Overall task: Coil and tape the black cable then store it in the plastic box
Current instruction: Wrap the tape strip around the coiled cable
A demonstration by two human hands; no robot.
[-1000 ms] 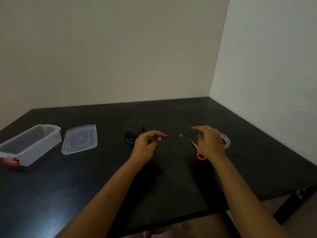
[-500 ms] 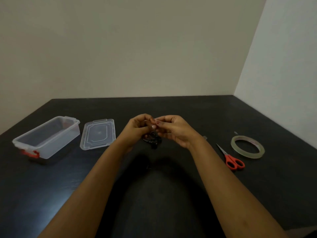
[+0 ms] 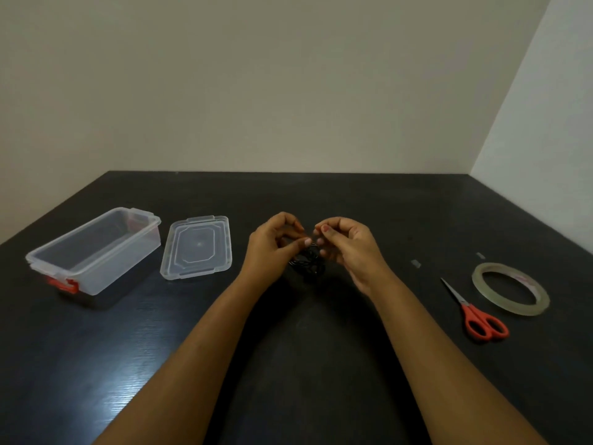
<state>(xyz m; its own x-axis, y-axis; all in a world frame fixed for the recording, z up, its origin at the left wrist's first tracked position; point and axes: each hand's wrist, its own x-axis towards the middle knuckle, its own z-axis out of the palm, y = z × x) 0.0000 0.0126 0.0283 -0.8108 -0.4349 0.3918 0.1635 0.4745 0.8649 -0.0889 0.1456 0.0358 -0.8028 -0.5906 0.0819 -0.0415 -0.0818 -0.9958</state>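
Currently logged: my left hand (image 3: 272, 248) and right hand (image 3: 346, 244), fingers pinched on the black cable (image 3: 307, 264) coil mid-counter (image 3: 321, 348); plastic box (image 3: 93, 252) open far left, lid (image 3: 197, 247) beside; scissors (image 3: 475, 311), tape roll (image 3: 510, 289) right.

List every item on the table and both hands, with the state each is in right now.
plastic box: open, empty, upright.
lid: off, flat beside the box.
black cable: bunched in loops between the hands, not in the box.
left hand: fingertips pinched over the cable.
right hand: fingertips pinched over the cable.
scissors: closed, lying flat.
tape roll: flat, untouched.
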